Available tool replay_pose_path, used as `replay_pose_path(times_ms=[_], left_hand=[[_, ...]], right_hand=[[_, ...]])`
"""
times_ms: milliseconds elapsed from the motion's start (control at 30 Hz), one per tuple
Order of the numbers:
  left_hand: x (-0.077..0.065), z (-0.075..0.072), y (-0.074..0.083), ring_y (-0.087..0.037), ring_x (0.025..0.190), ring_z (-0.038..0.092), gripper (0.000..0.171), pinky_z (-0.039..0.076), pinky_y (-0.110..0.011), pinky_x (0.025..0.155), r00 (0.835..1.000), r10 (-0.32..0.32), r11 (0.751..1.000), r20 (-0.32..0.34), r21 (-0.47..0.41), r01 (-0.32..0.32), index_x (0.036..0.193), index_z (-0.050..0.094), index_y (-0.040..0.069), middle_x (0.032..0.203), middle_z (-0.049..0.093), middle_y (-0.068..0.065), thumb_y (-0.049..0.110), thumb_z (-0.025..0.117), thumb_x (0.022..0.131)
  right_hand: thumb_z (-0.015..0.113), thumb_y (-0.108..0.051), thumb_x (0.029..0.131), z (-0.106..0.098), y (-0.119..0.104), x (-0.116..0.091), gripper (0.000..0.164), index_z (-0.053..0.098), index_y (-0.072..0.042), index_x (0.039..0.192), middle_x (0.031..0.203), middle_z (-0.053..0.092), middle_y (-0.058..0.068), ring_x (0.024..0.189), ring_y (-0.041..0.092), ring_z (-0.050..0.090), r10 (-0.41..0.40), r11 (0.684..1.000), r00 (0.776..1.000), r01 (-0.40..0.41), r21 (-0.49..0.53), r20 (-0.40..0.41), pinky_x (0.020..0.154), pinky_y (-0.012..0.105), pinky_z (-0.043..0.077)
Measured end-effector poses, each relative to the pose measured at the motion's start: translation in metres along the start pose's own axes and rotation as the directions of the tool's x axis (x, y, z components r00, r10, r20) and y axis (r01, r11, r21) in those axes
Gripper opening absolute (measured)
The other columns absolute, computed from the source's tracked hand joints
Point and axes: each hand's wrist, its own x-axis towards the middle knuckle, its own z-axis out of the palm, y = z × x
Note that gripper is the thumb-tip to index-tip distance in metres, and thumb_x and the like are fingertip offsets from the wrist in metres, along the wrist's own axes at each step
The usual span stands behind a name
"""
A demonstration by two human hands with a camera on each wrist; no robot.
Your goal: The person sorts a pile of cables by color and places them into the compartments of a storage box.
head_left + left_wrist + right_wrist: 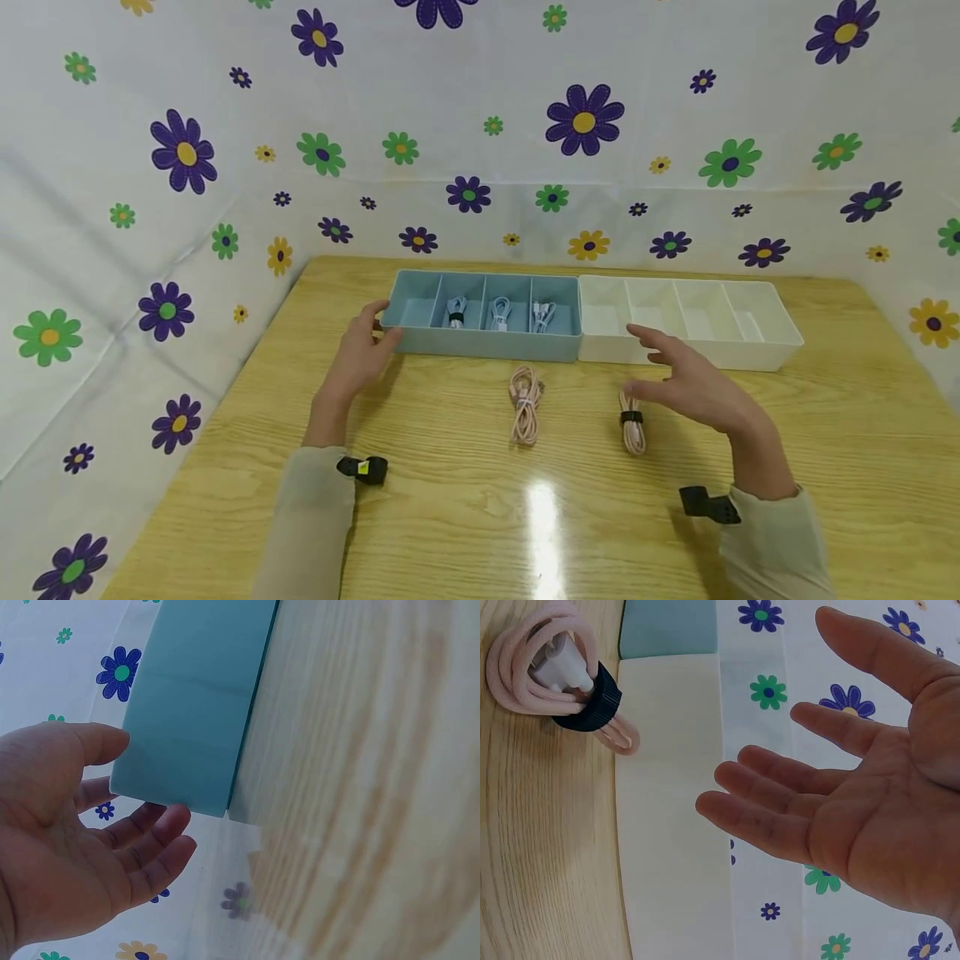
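At the left end of a blue divided storage box [487, 343], my left hand [363, 354] holds the corner, thumb at the front rim and fingers round the end wall. Three compartments of the box each hold a light-coloured bundled cable [456, 312]; its leftmost compartment holds none. My right hand [693, 387], fingers spread and nothing in them, hovers in front of a white divided storage box [690, 352]. Below its thumb lies a pink cable with a black strap [633, 432] on the table. Another pink coiled cable [526, 404] lies in front of the blue box.
The two boxes stand end to end near the back edge of the wooden table [450, 517]. Behind and to the left hangs a white cloth [450, 100] with printed flowers. Black camera straps [363, 469] sit on both wrists.
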Motion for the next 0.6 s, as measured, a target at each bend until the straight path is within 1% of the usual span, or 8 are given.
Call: replay_pose_path(times_ms=[167, 367, 600], left_hand=[[0.001, 0.000, -0.001, -0.038, 0.104, 0.050, 0.056, 0.044, -0.046, 0.090, 1.000, -0.003, 1.000, 0.003, -0.001, 0.003, 0.153, 0.028, 0.002, 0.129, 0.042, -0.029, 0.020, 0.050, 0.104], [0.001, 0.000, -0.002, -0.038, 0.105, 0.050, 0.057, 0.044, -0.046, 0.089, 1.000, -0.002, 1.000, 0.008, -0.004, 0.002, 0.154, 0.026, 0.003, 0.131, 0.040, -0.029, 0.021, 0.049, 0.104], [0.002, -0.001, -0.003, -0.039, 0.106, 0.050, 0.058, 0.044, -0.048, 0.091, 1.000, -0.008, 1.000, 0.016, 0.000, 0.008, 0.155, 0.026, 0.004, 0.132, 0.040, -0.030, 0.021, 0.049, 0.104]], right_hand=[[0.069, -0.032, 0.094, -0.004, 0.002, -0.003, 0.084, 0.020, -0.012, 0.159, 0.157, 0.028, 0.024, 0.138, 0.049, 0.034, 0.032, 0.999, 0.999, -0.032, 0.024, 0.002, 0.098, 0.064, 0.042], [0.069, -0.030, 0.094, -0.008, 0.007, -0.006, 0.085, 0.018, -0.012, 0.159, 0.152, 0.032, 0.029, 0.129, 0.049, 0.047, 0.061, 0.997, 0.998, -0.061, 0.039, 0.004, 0.091, 0.060, 0.049], [0.069, -0.031, 0.095, -0.010, 0.012, -0.009, 0.085, 0.018, -0.010, 0.159, 0.150, 0.034, 0.031, 0.121, 0.043, 0.056, 0.080, 0.996, 0.997, -0.080, 0.026, 0.018, 0.091, 0.056, 0.051]])
